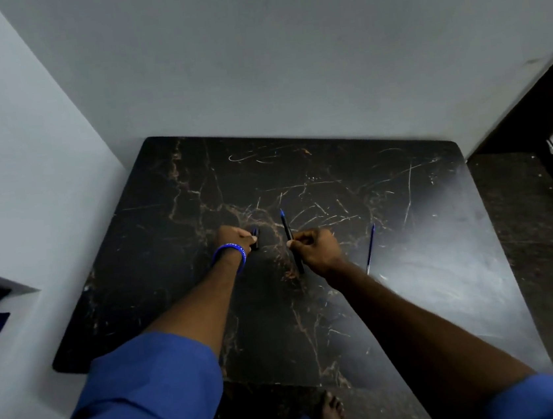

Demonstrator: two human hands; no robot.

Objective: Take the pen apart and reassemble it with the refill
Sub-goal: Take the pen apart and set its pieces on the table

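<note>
Pen barrel: black, blue tip pointing to 12 o'clock, lying near table centre, its lower half partly under the right hand. Right hand is closed, fingers pinched on the barrel about mid-length. Whether the barrel rests flat on the table or is lifted a little cannot be told from this angle.

Cap: short black piece with a blue accent, at 9 o'clock from the barrel, apart from it. Left hand is curled with fingertips on the cap, apparently gripping it against the table. Blue wristband on the left wrist.

Refill: thin blue rod, lying loose at 3 o'clock from the barrel, well apart, untouched, slanted with its far end toward 12–1 o'clock.

Table: dark marble-pattern top, heavily scratched, glare on the right side. Pale walls at 12 and 9 o'clock.

Judgement: the pen looks uncapped, with the barrel itself not yet opened; the step in hand is likely setting the cap down and moving on to the barrel.

Notes for doing it well:
- Park the cap where it cannot roll, away from the table edge.
- Hold the barrel with both hands, one near the tip section, and twist rather than pull.
- Keep parts at separate clock positions so the old refill and the new one do not get mixed.
</note>
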